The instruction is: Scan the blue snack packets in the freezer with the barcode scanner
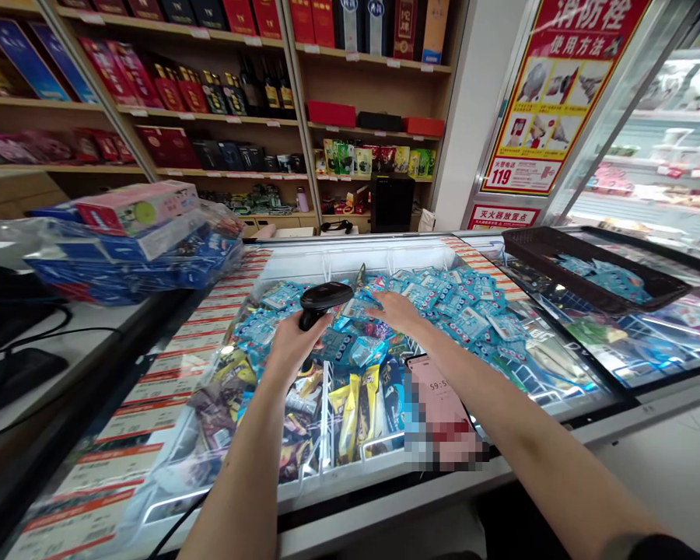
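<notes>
My left hand (pixel 299 338) is closed around the handle of a black barcode scanner (pixel 325 295), held above the chest freezer. To its right, my right hand (pixel 397 313) reaches over the blue snack packets (pixel 472 323), palm down with fingers apart. Its fingertips are at the edge of a blue packet (pixel 357 308); I cannot tell whether they touch it. Loose blue packets are heaped under both hands. Yellow ice-cream wrappers (pixel 358 408) lie nearer in a wire basket. A phone (pixel 440 397) with a pink screen, partly pixelated, rests at the front edge beneath my right forearm.
A brown tray (pixel 656 292) with blue packets stands on the freezer at right. Plastic-wrapped boxes (pixel 140 241) are stacked at left, beside a counter with cables (pixel 52 334). Price labels (pixel 145 412) line the glass lid. Shelves (pixel 210 117) of boxes and bottles stand behind.
</notes>
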A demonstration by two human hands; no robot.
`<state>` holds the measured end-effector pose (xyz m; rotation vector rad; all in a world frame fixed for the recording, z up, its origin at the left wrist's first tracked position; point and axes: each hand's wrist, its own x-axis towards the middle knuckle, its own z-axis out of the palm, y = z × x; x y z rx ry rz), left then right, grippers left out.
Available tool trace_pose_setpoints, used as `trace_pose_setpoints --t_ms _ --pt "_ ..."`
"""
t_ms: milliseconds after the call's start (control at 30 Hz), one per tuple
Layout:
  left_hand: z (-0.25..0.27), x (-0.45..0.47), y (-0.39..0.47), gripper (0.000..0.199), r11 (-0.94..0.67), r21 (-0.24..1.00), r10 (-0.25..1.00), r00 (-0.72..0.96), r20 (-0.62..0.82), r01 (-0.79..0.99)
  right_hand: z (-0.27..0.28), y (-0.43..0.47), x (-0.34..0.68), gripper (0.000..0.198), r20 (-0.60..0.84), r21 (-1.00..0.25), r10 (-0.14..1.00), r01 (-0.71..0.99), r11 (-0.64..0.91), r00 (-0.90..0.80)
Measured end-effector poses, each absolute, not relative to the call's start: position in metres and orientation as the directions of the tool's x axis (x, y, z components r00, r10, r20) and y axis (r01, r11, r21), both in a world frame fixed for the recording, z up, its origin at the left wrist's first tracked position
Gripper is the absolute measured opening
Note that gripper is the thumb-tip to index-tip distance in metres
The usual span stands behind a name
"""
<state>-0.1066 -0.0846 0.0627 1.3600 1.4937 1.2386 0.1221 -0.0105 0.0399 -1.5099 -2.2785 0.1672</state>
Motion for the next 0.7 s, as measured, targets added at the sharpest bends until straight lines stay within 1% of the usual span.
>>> trace_pose_setpoints --t_ms 100,200,233,300,367,433,500,600,700 --pt "0.066 -0.104 -0.087 0.048 -0.024 0.961 0.988 -0.139 0.065 0.276 0.044 -0.010 0.119 0.040 0.214 -0.327 0.924 0.867 0.375 -0.318" --pt "0.068 -0.104 -0.087 0.051 -0.021 0.954 0.988 -0.140 0.066 0.300 0.046 -0.013 0.127 0.043 0.259 -0.371 0.940 0.875 0.311 -0.224" --pt "0.068 -0.104 -0.087 0.051 -0.017 0.952 0.988 -0.141 0.063 0.307 0.047 -0.014 0.132 0.039 0.285 -0.393 0.938 0.869 0.300 -0.195" --pt "0.067 -0.104 -0.086 0.050 -0.011 0.947 0.990 -0.129 0.055 0.321 0.046 -0.017 0.146 0.026 0.336 -0.463 0.930 0.835 0.299 -0.146" --pt "0.066 -0.103 -0.087 0.049 -0.017 0.945 0.991 -0.117 0.058 0.326 0.042 -0.021 0.161 0.015 0.359 -0.578 0.930 0.763 0.290 -0.082" --pt "0.067 -0.101 -0.088 0.047 -0.029 0.952 0.993 -0.103 0.063 0.303 0.035 -0.026 0.175 0.018 0.344 -0.715 0.939 0.649 0.261 0.002" --pt "0.068 -0.097 -0.090 0.045 -0.033 0.964 0.996 -0.071 0.054 0.264 0.028 -0.031 0.187 0.023 0.327 -0.815 0.943 0.524 0.246 0.066" --pt "0.070 -0.091 -0.092 0.043 -0.021 0.965 1.000 -0.017 0.027 0.262 0.019 -0.036 0.194 0.025 0.281 -0.901 0.953 0.372 0.221 0.114" --pt "0.070 -0.087 -0.092 0.042 -0.021 0.953 1.000 0.014 0.017 0.304 0.017 -0.037 0.194 0.025 0.257 -0.939 0.958 0.268 0.217 0.126"
